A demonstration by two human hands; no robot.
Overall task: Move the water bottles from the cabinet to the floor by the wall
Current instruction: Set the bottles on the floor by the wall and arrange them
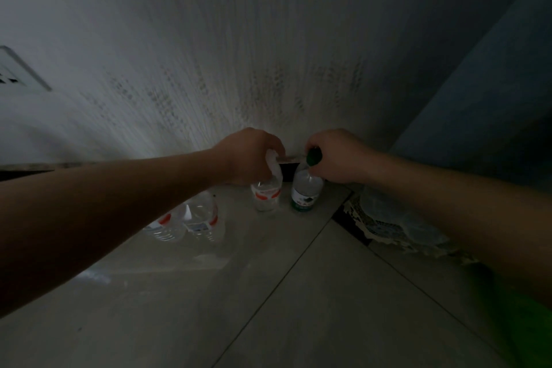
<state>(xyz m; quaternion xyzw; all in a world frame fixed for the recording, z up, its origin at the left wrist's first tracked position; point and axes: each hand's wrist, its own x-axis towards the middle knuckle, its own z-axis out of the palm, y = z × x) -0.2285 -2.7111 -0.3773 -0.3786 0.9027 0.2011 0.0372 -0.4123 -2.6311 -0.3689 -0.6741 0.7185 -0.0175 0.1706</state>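
At frame centre, the left hand [248, 155] is closed around the top of a clear plastic water bottle with a red label [266, 196], and the right hand [337, 158] grips the green cap of a clear green-labelled bottle [306, 193]. Both bottles stand on the pale tiled floor [268, 293] by the textured white wall [239, 54]. Two more clear red-labelled bottles [191, 221] stand lower left.

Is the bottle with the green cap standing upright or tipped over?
Upright. The green-capped bottle stands base-down on the floor, while the right hand grips its cap.
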